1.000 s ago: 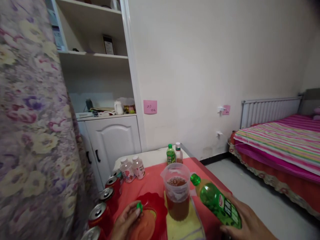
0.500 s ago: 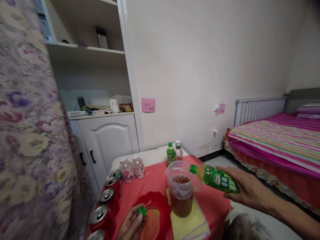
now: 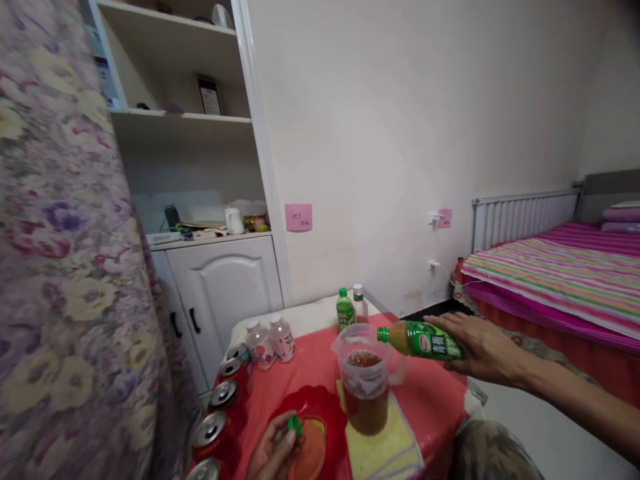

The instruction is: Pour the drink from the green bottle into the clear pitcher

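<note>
My right hand [image 3: 475, 347] is wrapped round a green-labelled bottle [image 3: 427, 341], held almost level with its uncapped mouth at the rim of a clear pitcher [image 3: 367, 400]. Brown, foamy liquid fills the lower part of the pitcher, which stands on a yellow cloth [image 3: 400, 447]. Between the thumb and fingers of my left hand [image 3: 275, 443] is a green cap [image 3: 295, 425]. That hand is over the left side of a red scalloped plate [image 3: 333, 407], which has an orange round piece on it.
Several cans [image 3: 223, 395] line the table's left edge, with two clear bottles [image 3: 283, 339] behind them. Another green bottle [image 3: 345, 310] and a white-capped bottle [image 3: 359, 305] stand behind the pitcher. A bed [image 3: 550, 267] is at the right.
The bottle in my right hand has gone from slanting down toward my hand to nearly level, its mouth now at the pitcher's rim. The view has shifted slightly.
</note>
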Motion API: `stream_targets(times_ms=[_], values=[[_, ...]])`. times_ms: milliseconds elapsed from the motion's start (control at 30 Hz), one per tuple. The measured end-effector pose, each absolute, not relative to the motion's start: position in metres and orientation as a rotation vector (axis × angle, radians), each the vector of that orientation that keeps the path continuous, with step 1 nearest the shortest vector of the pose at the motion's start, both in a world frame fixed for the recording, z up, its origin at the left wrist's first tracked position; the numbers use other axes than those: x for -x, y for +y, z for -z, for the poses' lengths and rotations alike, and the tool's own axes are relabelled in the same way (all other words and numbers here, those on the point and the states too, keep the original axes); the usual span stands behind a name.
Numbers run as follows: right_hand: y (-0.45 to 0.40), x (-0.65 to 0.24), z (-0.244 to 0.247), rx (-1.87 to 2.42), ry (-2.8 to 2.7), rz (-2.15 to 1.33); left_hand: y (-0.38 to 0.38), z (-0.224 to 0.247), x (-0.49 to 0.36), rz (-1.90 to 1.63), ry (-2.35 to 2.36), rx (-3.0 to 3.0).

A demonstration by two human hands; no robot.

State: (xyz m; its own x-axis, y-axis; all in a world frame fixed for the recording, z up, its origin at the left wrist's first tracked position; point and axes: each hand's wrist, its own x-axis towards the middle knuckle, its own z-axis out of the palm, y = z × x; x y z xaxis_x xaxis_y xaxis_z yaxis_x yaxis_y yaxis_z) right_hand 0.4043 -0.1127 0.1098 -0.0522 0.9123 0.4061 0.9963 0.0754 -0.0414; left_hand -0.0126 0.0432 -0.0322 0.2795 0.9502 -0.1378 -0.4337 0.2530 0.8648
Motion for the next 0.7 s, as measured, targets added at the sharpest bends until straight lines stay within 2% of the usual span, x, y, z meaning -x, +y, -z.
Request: stream_targets(times_ms=[700], values=[[-0.094,-0.401,-0.123,1.883,-2.142,0.594,0.039,0.03,0.011,-1.102,0.745,-0.827]])
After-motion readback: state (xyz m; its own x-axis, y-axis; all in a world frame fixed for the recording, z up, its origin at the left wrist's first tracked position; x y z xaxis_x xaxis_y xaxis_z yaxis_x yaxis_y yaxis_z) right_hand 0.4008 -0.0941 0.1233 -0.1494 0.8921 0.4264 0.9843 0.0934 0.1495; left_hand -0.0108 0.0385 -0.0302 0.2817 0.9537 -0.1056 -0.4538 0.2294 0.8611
